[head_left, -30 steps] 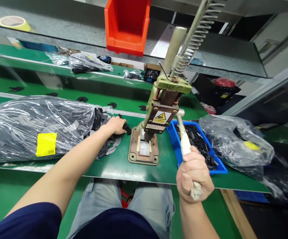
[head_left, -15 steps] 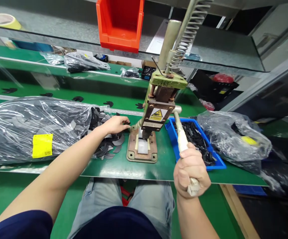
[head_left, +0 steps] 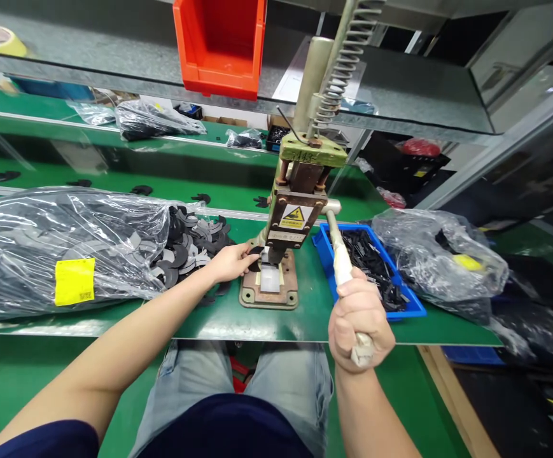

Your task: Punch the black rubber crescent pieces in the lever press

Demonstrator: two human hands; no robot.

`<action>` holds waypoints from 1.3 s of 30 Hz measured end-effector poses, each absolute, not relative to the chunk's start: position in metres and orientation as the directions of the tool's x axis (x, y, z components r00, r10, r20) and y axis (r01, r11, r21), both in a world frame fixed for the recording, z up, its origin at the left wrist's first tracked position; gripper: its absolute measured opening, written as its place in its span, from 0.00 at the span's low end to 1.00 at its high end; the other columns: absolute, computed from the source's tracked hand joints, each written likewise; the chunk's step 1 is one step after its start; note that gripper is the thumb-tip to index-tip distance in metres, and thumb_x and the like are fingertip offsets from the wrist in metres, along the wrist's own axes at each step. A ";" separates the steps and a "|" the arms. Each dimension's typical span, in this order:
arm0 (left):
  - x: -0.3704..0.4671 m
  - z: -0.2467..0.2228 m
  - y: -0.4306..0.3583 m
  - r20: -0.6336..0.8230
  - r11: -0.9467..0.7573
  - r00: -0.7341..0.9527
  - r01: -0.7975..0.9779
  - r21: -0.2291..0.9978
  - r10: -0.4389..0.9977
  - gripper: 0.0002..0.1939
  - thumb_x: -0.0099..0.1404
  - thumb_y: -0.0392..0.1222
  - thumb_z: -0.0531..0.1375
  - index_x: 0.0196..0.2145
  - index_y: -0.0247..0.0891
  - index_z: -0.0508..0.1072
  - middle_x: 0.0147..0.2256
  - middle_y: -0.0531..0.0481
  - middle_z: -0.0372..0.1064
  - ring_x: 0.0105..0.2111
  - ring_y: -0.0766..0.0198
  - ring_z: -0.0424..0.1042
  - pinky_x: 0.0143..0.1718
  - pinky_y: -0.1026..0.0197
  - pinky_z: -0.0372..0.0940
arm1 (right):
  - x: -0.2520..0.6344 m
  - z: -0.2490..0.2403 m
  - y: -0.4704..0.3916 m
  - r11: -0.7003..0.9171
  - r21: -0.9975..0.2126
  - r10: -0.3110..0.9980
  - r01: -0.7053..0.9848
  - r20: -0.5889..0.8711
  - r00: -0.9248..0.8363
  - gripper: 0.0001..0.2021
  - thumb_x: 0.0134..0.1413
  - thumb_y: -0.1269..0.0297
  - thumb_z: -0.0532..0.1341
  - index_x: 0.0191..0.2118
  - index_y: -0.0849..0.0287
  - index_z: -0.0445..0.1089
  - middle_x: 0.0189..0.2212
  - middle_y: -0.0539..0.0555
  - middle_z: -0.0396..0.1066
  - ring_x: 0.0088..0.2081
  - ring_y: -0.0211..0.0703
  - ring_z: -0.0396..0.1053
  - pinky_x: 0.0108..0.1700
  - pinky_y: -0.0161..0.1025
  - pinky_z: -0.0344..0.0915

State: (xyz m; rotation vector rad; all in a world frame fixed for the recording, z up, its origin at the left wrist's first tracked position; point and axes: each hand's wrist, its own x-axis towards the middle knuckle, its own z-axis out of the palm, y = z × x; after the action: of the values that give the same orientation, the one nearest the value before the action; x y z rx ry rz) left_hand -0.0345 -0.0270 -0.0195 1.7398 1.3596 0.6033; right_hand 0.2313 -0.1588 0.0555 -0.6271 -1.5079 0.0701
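A green hand press (head_left: 291, 219) stands on the green table, its lever (head_left: 339, 254) wrapped in pale tape and slanting down toward me. My right hand (head_left: 361, 321) is closed round the lower end of that lever. At the left side of the press base (head_left: 283, 298), my left hand (head_left: 232, 262) pinches a small dark piece (head_left: 256, 254) between thumb and fingers. The piece is partly hidden by the fingers and lies beside the press head. A whitish block (head_left: 270, 278) sits on the base, below the head. Loose grey and black curved pieces (head_left: 188, 245) are heaped left of my left hand.
A plastic bag with a yellow label (head_left: 74, 282) lies at the left. Right of the press are a blue tray of black parts (head_left: 417, 306) and another clear bag (head_left: 448, 254). Above hangs a red bin (head_left: 221, 79) at the shelf edge. Dark pieces lie on the strip behind.
My left hand has moved right from the heap to the press base, and a dark piece now shows in its fingers. My right hand still grips the lever. The view has shifted slightly.
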 end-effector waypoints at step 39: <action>0.008 0.004 -0.003 -0.481 0.260 0.364 0.512 0.819 0.797 0.13 0.67 0.47 0.69 0.42 0.38 0.73 0.16 0.56 0.68 0.15 0.66 0.67 0.18 0.65 0.62 | 0.229 0.053 -0.156 0.847 -0.409 0.389 0.339 0.912 0.129 0.10 0.58 0.65 0.64 0.26 0.53 0.66 0.24 0.47 0.67 0.36 0.46 0.72 0.57 0.69 0.71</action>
State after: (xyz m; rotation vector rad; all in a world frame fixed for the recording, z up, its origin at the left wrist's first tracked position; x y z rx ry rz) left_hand 0.0082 -0.0030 0.0040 1.3956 1.2893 0.2920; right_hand 0.2290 -0.1556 0.0532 -0.6149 -1.4705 0.0401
